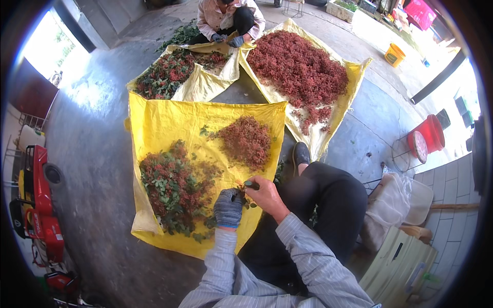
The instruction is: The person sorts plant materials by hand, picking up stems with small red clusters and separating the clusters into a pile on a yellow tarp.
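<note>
My left hand [228, 208], in a grey knitted work glove, is closed around a small sprig of red berries and green leaves [251, 204]. Touching the sprig from the right, my bare right hand [265, 195] grips a small dark-handled tool [252, 185]; its working end is hidden. Both hands are over the lower right part of a yellow woven sack sheet [173, 119]. On that sheet, a heap of leafy berry clusters [169, 188] lies left of my hands. A smaller pile of red berry clusters [246, 142], mostly without leaves, lies beyond them.
Opposite sits a person [231, 19] in gloves at another yellow sheet [208, 86] with leafy clusters. A large red berry heap [298, 65] covers a sheet at the upper right. Red bucket [433, 133] and round stool [418, 146] stand right; a red machine [44, 208] is left.
</note>
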Tool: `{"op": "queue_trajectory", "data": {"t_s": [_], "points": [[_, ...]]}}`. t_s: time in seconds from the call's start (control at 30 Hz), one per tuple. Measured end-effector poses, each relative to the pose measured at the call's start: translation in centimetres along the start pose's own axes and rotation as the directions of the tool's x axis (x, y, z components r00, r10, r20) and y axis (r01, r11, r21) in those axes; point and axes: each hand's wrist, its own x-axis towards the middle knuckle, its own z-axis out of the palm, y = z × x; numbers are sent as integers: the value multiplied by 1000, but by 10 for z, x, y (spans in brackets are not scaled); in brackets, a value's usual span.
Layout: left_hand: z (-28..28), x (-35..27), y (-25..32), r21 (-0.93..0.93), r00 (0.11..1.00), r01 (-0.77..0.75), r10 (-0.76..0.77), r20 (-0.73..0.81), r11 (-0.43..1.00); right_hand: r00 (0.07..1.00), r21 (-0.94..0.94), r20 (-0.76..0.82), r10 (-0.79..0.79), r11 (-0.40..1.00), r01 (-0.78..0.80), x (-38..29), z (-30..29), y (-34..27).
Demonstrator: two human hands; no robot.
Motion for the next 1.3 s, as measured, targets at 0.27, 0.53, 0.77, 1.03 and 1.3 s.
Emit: {"op": "queue_trajectory", "data": {"t_s": [0.27, 0.53, 0.77, 1.03, 1.3], "points": [[6, 5, 1, -91, 999, 36, -34, 19, 995, 966, 352, 156, 208, 902, -251, 8, -9, 13], [-32, 2, -65, -550, 882, 470, -395, 257, 691, 959, 667, 90, 269, 699, -259, 9, -24, 7], [-37, -11, -49, -864, 847, 490, -298, 439, 119, 935, 347, 292, 201, 889, -300, 3, -22, -2], [-37, -2, -41, -691, 859, 512, -289, 423, 510, 907, 155, 394, 150, 962, -226, 0, -12, -12], [-27, 1, -24, -678, 867, 488, -396, 302, 550, 917, 448, 350, 190, 826, -342, 5, -13, 1]]}}
